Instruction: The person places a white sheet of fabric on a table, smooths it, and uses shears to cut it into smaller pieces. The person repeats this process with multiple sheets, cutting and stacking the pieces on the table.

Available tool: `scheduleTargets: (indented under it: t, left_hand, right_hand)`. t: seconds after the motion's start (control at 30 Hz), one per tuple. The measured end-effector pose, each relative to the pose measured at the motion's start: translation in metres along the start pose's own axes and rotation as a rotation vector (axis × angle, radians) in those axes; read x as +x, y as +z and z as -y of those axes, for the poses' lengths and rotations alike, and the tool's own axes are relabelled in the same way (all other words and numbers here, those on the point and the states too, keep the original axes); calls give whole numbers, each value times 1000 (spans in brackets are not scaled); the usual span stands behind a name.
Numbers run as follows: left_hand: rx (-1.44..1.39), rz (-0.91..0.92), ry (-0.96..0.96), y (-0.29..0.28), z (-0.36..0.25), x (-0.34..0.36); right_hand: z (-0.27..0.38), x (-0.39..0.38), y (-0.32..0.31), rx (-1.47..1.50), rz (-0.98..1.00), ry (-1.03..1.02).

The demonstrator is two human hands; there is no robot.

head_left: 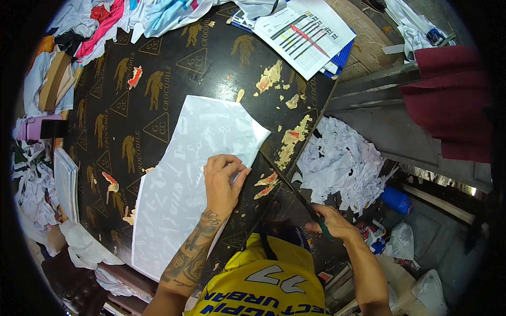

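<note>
Left hand (221,181) flat on fabric panel (190,174), right hand (329,221) gripping scissors (287,184), blades pointing up-left

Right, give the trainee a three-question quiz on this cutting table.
1. True or false: the left hand presses flat on the pale printed fabric.
2. What does the right hand hold? A) scissors B) a pen C) a ruler
3. Fill in: the heap of white scraps lies to the person's ____ of the dark table.

Key: 1 true; 2 A, the scissors, blades reaching to the fabric's edge; 3 right.
</note>
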State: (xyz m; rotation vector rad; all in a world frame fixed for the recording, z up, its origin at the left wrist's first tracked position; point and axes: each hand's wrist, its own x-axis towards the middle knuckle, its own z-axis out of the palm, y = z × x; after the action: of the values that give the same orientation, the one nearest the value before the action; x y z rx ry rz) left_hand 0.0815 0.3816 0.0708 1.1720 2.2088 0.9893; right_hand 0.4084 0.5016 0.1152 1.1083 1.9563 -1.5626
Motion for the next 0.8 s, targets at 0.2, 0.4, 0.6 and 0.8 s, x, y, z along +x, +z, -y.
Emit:
scheduleTargets:
  t: [0.2, 0.4, 0.6, 0.8]
  left_hand:
    - [-12, -16, 6, -1, 3, -1]
    - [23, -16, 47, -1, -1, 1]
    - [289, -80, 135, -25, 10, -2]
    - [295, -196, 89, -48, 41, 7]
  right_hand:
    - [9, -20, -5, 195, 16, 115]
    - [20, 4, 4, 120, 24, 114]
    - [49, 55, -8, -15, 64, 67]
    - [66, 27, -23, -72, 66, 22]
